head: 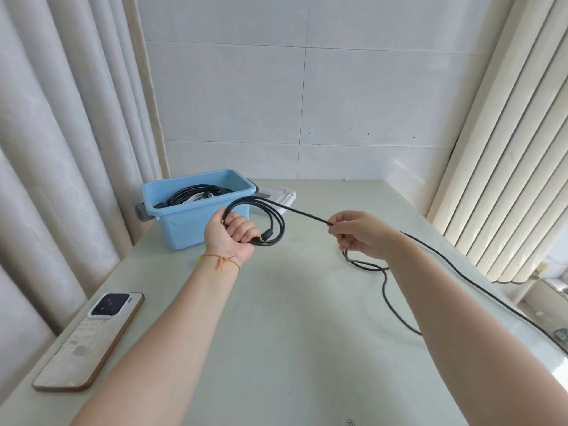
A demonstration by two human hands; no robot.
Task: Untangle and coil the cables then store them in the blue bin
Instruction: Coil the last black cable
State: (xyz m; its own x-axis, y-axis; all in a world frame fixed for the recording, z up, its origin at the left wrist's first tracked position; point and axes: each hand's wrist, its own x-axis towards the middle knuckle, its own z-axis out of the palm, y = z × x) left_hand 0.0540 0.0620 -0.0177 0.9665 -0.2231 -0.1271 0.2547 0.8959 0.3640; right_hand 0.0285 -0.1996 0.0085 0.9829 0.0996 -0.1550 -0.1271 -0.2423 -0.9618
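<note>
My left hand [234, 233] grips a few loops of a black cable [302, 213] just in front of the blue bin [184, 224]. From the loops the cable runs taut to my right hand [359, 233], which pinches it between thumb and fingers. Below that hand the loose cable [384, 287] curls on the table, and another stretch trails off towards the right edge. Coiled black and white cables [196, 195] lie inside the bin at the table's back left.
A phone [92, 339] lies face down near the table's left edge. A white lid [281, 196] sits behind the bin. Curtains hang on both sides; a tiled wall stands behind the pale table [276, 333].
</note>
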